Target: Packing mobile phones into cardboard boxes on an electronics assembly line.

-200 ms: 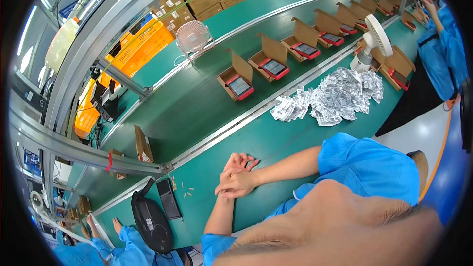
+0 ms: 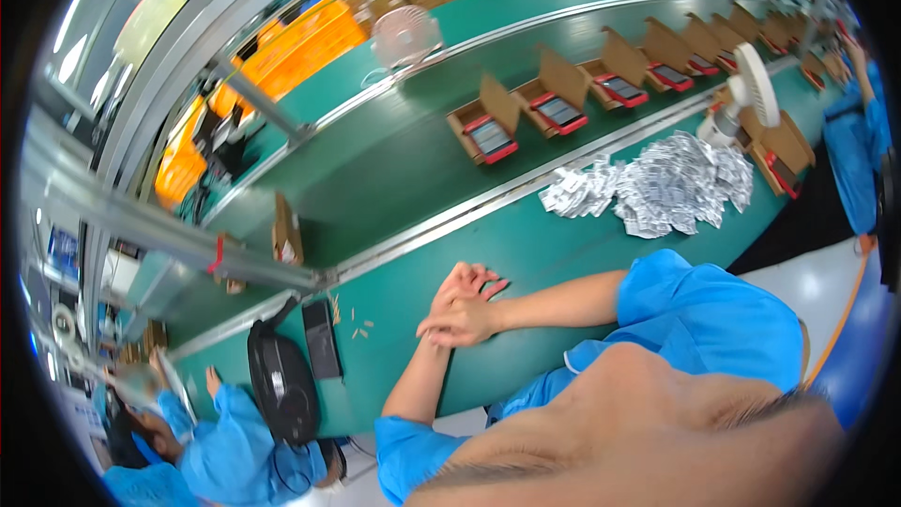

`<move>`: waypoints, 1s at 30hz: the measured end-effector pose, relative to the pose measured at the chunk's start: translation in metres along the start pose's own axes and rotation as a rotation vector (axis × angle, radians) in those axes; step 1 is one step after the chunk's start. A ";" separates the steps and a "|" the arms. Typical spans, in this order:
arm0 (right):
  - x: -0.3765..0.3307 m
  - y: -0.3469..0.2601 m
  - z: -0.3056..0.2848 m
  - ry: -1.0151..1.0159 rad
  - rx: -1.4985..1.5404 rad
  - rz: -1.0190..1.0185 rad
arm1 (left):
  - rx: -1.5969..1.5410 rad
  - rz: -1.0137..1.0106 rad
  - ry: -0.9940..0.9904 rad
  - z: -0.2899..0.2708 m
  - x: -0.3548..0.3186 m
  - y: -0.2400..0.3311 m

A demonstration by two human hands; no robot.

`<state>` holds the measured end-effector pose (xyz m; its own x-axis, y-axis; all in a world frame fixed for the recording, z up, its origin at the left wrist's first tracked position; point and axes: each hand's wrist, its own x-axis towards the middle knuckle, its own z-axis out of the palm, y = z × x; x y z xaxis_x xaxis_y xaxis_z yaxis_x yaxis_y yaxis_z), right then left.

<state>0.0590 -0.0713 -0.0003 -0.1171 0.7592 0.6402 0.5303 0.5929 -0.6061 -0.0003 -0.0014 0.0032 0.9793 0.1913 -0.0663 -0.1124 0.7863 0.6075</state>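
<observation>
My two forearms cross above the green worktop. My left hand lies palm up there with its fingers loosely bent and apart, holding nothing. Across its wrist lies my right hand, its fingers wrapped round that wrist. To the left of my hands are several small tan sticks, a flat dark rectangular case and a black zipped pouch. A heap of small white printed packets sits on the worktop to the right, apart from both hands.
Open cardboard boxes holding red-edged screen devices line the green conveyor. A white fan stands behind the packets, a pink fan beyond the conveyor. A metal frame rises at left. Co-workers in blue sit at both sides.
The whole view has shifted, so the conveyor, boxes and fans appear farther right and higher. More of the co-worker at lower left shows. My hands keep the same hold.
</observation>
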 end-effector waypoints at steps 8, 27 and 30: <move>0.003 0.003 0.004 0.105 0.333 0.332 | -0.061 0.044 -0.038 -0.033 0.008 -0.012; 0.274 0.182 0.113 -0.004 -0.168 0.600 | 0.746 0.282 0.026 -0.031 -0.002 -0.029; 0.276 0.204 0.107 0.128 -0.052 0.646 | 0.816 0.402 0.117 -0.023 -0.008 -0.023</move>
<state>0.0451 0.2880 0.0025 0.3375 0.9179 0.2085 0.5002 0.0127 -0.8658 -0.0093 -0.0078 -0.0286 0.8640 0.4537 0.2185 -0.2436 -0.0031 0.9699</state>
